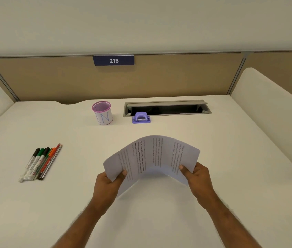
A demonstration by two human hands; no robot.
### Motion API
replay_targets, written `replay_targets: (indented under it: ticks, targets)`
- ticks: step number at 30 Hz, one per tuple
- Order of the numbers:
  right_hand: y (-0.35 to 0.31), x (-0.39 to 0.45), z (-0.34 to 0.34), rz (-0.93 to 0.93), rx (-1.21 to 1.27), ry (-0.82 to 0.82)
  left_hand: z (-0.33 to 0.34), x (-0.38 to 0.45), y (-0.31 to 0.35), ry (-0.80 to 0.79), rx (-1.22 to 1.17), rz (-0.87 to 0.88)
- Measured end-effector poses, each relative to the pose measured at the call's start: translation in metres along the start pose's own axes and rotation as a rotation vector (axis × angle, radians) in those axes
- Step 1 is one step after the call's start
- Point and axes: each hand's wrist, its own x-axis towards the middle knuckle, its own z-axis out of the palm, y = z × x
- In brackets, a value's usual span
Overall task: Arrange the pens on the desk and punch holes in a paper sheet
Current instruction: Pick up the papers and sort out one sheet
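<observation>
A printed paper sheet (151,158) is held above the middle of the white desk, bowed upward into an arch. My left hand (108,182) grips its left edge and my right hand (198,178) grips its right edge, thumbs on top. Several pens and markers (40,162) lie side by side in a neat row on the left of the desk, caps pointing away from me. A purple hole punch (141,118) stands beyond the paper near the back. To its left stands a pink mesh pen cup (102,112), which looks empty.
An open grey cable tray (167,108) is set into the desk (70,203) behind the punch. A tan partition with a "215" sign (113,60) closes the back. White side dividers (266,111) rise on both sides.
</observation>
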Motion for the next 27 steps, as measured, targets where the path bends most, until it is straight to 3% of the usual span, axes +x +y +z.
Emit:
replay_targets:
  ticks: [13, 20, 27]
  targets:
    - [0.003, 0.003, -0.01, 0.005, 0.026, 0.033, 0.005, 0.002, 0.009, 0.051, -0.025, -0.022]
    - [-0.002, 0.013, -0.016, 0.085, 0.121, 0.162, 0.004, 0.007, 0.026, 0.039, -0.269, -0.064]
    - [-0.018, 0.008, 0.018, 0.24, 0.497, -0.058, 0.012, 0.004, 0.038, 0.039, -0.518, -0.17]
